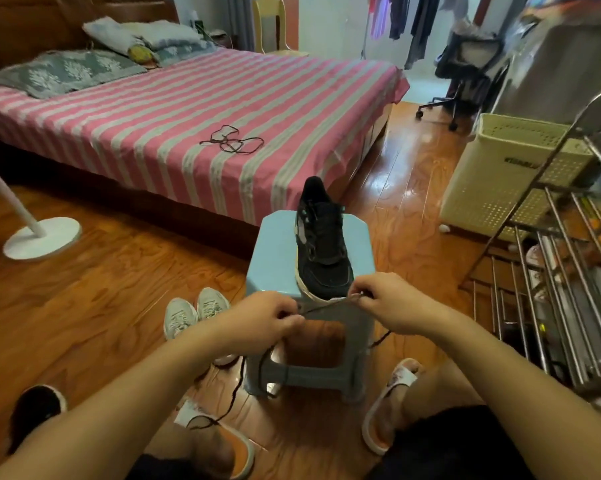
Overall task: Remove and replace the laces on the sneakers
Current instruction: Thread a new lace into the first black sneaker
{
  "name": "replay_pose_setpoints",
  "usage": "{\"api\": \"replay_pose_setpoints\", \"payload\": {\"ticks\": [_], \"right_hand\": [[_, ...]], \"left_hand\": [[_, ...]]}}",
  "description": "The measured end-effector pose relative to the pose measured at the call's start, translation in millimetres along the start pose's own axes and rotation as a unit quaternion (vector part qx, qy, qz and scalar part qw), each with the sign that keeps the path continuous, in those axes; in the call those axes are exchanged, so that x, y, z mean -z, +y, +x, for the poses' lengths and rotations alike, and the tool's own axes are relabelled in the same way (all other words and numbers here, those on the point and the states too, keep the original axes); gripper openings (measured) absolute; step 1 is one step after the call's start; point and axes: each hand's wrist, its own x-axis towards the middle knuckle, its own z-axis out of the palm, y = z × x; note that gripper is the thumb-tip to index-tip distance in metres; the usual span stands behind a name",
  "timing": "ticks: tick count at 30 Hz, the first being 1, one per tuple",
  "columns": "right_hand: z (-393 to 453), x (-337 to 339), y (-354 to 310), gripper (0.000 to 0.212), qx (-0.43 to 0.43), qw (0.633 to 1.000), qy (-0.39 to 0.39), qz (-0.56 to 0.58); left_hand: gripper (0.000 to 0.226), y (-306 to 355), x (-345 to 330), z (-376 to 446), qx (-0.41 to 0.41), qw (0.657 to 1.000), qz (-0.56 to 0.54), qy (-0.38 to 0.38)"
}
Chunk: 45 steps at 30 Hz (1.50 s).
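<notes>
Both bare forearms reach forward from the bottom of the view and converge toward the middle, the left arm from the lower left, the right arm from the lower right. The left hand is held back-up, its fingers curled inward with thumb and fingertips pinching a dark shoelace. The right hand sits just beside it and slightly higher, knuckles up, its fingers also curled and pinching the same lace. The short stretch of lace runs taut between the two hands, which are close but not touching. Both wrists are roughly straight. Bare knees and slippered feet show below the arms.
</notes>
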Motion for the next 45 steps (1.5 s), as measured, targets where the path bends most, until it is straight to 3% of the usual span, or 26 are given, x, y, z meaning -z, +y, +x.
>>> {"api": "replay_pose_setpoints", "payload": {"ticks": [4,6,8,10,11,12,15,18,19,20,21,24,26,29,31,32,36,40,45], "right_hand": [[0.1,8.4,53.6,0.033,-0.152,0.976,0.095,-0.123],[-1.8,10.0,64.3,0.048,-0.188,0.943,0.139,-0.239],[1.5,12.9,64.2,0.059,-0.23,0.933,0.144,-0.235],[9.9,17.9,64.6,0.052,-0.264,0.95,0.142,-0.091],[15.9,21.2,66.4,0.045,-0.269,0.949,0.154,0.054],[20.6,24.3,67.8,0.037,-0.267,0.923,0.163,0.224],[23.4,33.2,68.8,0.03,-0.208,0.772,0.166,0.577],[30.1,44.5,72.6,0.046,-0.133,0.625,0.173,0.75],[37.3,47.8,74.8,0.041,-0.116,0.598,0.183,0.772],[45.3,51.1,76.7,0.031,-0.115,0.595,0.2,0.77],[54.1,52.4,78.3,0.025,-0.118,0.617,0.215,0.748],[73.0,46.4,80.0,0.029,-0.126,0.757,0.227,0.599],[78.4,34.3,77.4,0.044,-0.118,0.806,0.179,0.551],[79.7,13.1,64.4,0.036,-0.124,0.827,0.11,0.537],[80.2,1.9,53.9,0.021,-0.141,0.836,0.106,0.519],[81.3,-3.4,50.5,0.017,-0.142,0.849,0.127,0.492],[89.5,-22.0,53.3,0.018,-0.101,0.918,0.229,0.307],[85.9,-38.1,59.7,0.012,-0.083,0.934,0.259,0.233],[83.2,-39.9,56.1,0.016,-0.066,0.947,0.286,0.132]], "left_hand": [[0.027,-20.3,6.9,-9.3,0.059,0.997,0.023,-0.049],[0.027,-17.5,3.0,-12.8,0.049,0.995,0.007,-0.092],[0.028,-10.2,-0.7,-12.0,0.029,0.993,0.0,-0.114],[0.03,-1.9,-6.9,-7.2,0.008,0.992,0.009,-0.125],[0.03,2.7,-10.2,-4.6,-0.003,0.991,0.012,-0.132],[0.03,5.7,-14.1,-1.7,-0.011,0.99,0.015,-0.138],[0.029,8.6,-28.8,6.9,-0.02,0.984,0.03,-0.172],[0.029,4.0,-47.7,21.1,-0.034,0.965,0.084,-0.246],[0.03,2.5,-54.1,27.0,-0.044,0.956,0.094,-0.274],[0.032,2.2,-58.5,32.7,-0.055,0.947,0.102,-0.301],[0.034,2.6,-61.6,38.7,-0.063,0.937,0.108,-0.325],[0.043,12.9,-56.1,55.8,-0.071,0.917,0.139,-0.366],[0.045,23.6,-36.0,69.2,-0.074,0.944,0.133,-0.294],[0.024,30.4,-2.9,101.0,-0.064,0.997,-0.023,-0.032],[0.01,22.7,4.2,123.6,-0.032,0.985,-0.07,0.154],[0.006,17.3,2.7,131.7,-0.016,0.975,-0.075,0.209],[0.009,2.1,-10.3,151.5,-0.001,0.961,-0.116,0.25],[0.017,3.8,-12.7,155.6,-0.013,0.948,-0.128,0.29],[0.021,5.4,-10.6,157.5,-0.024,0.957,-0.103,0.27]]}}
